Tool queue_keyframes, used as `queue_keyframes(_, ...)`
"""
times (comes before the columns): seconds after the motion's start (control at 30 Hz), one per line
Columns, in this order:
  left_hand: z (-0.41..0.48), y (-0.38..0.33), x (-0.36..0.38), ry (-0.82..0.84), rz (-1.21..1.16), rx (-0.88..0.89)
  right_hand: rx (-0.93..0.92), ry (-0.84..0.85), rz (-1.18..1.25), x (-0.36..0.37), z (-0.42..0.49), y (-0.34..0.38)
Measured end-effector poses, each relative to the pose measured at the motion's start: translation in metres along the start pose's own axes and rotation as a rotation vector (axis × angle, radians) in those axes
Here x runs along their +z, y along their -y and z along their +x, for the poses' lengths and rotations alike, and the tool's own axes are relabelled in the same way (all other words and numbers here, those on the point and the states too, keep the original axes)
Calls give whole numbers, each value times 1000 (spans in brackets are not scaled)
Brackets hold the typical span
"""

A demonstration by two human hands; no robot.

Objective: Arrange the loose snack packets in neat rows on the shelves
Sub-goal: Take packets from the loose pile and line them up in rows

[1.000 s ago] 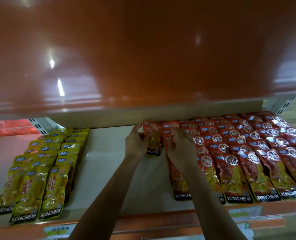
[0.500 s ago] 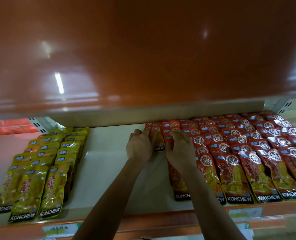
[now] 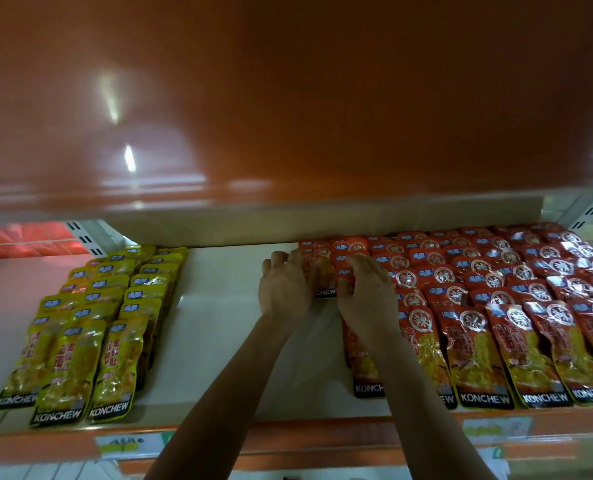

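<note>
Our left grip (image 3: pixel 283 289) curls its fingers over the left edge of a red packet (image 3: pixel 324 277) just left of centre frame. Our right grip (image 3: pixel 367 294) bends fingers and thumb onto that packet's right side, so we grasp it from both sides. Whether the right grip also catches the next column we cannot tell. The packet lies at the back-left corner of the red block, with part of its black brand strip showing between our two grips. To its right, the red packets (image 3: pixel 495 306) run in overlapping rows across the right half of the frame. A stretch of white shelf (image 3: pixel 218 323) separates them from the yellow packets (image 3: pixel 90 323), which lie in three overlapping rows at lower left. An orange front edge with a paper label (image 3: pixel 121 445) runs along the bottom. The glossy orange underside of the upper shelf (image 3: pixel 288 98) fills the top half.
</note>
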State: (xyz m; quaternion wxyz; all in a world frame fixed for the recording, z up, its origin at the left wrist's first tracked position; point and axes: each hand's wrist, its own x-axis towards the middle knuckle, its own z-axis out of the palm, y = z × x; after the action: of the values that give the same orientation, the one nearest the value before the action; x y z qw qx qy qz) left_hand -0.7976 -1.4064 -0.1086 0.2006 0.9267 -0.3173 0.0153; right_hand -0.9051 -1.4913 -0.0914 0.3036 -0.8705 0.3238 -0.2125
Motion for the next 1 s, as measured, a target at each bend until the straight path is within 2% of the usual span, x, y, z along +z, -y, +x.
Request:
queue_keyframes(0.17, -17, 15, -17, -51, -83, -6, -79, 6, -44, 10, -9, 24)
queue_keyframes(0.53, -49, 112, -77, -187, 40, -151, -234, 191, -3, 87, -37, 112)
queue_keyframes(0.77, -64, 215, -129, -216, 141, -218, -351, 218, 2, 158, -55, 209)
queue_keyframes(1.0, -70, 340, -180, -241, 144, -263, -409, 248, -15, 248, -74, 311)
